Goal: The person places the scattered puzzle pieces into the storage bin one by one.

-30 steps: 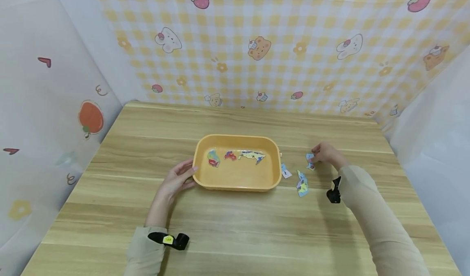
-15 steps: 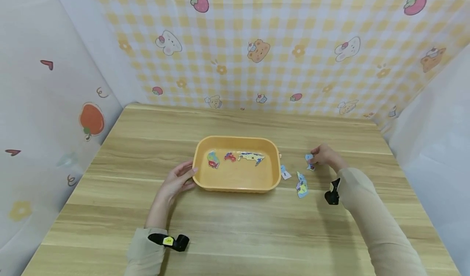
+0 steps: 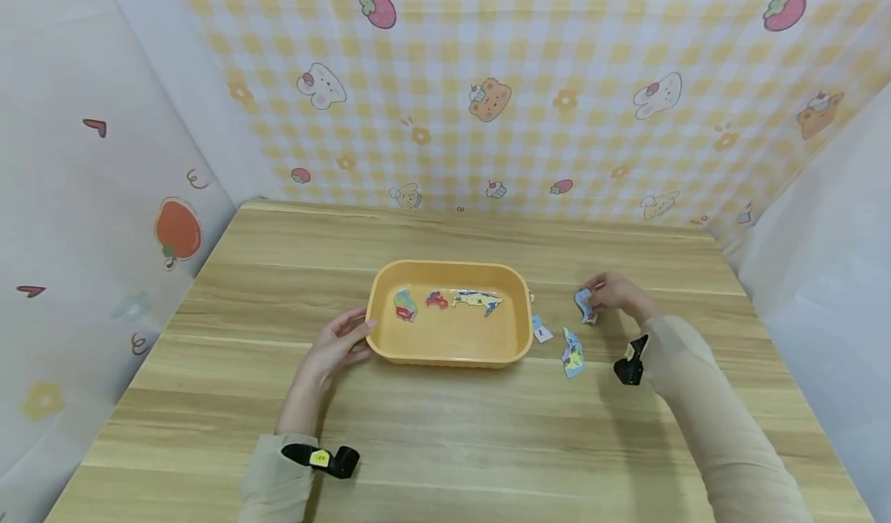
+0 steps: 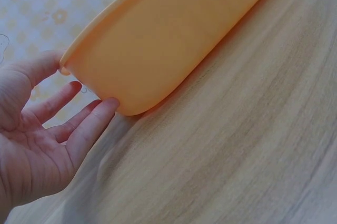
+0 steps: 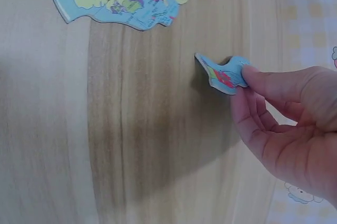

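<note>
In the head view my left hand (image 3: 339, 345) holds the left end of a yellow plastic tray (image 3: 445, 349). The left wrist view shows the thumb at the rim and fingertips against the outer wall of the tray (image 4: 152, 40). To the right of the tray, my right hand (image 3: 616, 292) pinches a small blue map puzzle piece (image 5: 224, 77) between thumb and fingers, tilted over the table. A larger map puzzle piece (image 3: 573, 353) lies flat near it. Inside the tray are a green and red piece (image 3: 405, 306), a red piece (image 3: 437, 300) and a long cream piece (image 3: 476, 299).
A blue and white piece (image 3: 541, 329) lies against the tray's right side, partly hidden by it. The wooden table (image 3: 445, 446) ends at a yellow checked cloth (image 3: 529, 144) behind, with white cloth on both sides.
The puzzle piece in my right hand has tilted and turned slightly, coming up from the table. My left hand stays at the tray. The head view has shifted a little.
</note>
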Available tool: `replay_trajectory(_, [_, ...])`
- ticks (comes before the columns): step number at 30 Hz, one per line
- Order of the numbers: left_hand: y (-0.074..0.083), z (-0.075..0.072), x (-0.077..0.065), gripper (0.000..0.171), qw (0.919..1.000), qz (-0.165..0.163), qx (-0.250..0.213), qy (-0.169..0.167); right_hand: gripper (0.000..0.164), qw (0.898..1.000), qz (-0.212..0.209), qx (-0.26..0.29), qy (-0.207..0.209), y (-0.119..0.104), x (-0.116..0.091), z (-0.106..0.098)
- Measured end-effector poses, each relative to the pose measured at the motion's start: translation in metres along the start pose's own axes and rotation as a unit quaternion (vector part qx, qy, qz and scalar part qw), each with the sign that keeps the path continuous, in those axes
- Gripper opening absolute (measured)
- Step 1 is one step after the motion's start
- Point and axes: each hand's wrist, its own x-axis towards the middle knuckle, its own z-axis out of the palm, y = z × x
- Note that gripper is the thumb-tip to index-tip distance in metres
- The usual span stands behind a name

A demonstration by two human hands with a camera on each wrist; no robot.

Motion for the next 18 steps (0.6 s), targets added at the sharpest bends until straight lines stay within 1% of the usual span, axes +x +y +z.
replay_trajectory(2, [0.0, 0.0, 0.0, 0.061, 1.0, -0.001, -0.001, 0.001, 0.038, 1.0, -0.001, -0.002, -0.002, -0.017, -0.015, -0.001])
replay_trajectory(4, [0.0, 0.0, 0.0, 0.061, 1.0, -0.002, -0.002, 0.002, 0.039, 1.0, -0.005, -0.003, -0.008, -0.026, -0.023, -0.003])
replay_trajectory(9, [0.0, 0.0, 0.0, 0.061, 1.0, -0.001, 0.001, -0.001, 0.042, 1.0, -0.015, 0.006, -0.013, -0.034, -0.031, -0.011])
replay_trajectory(18, [0.0, 0.0, 0.001, 0.061, 1.0, -0.005, -0.004, -0.004, 0.044, 0.999, -0.027, 0.03, -0.037, -0.049, -0.037, -0.02])
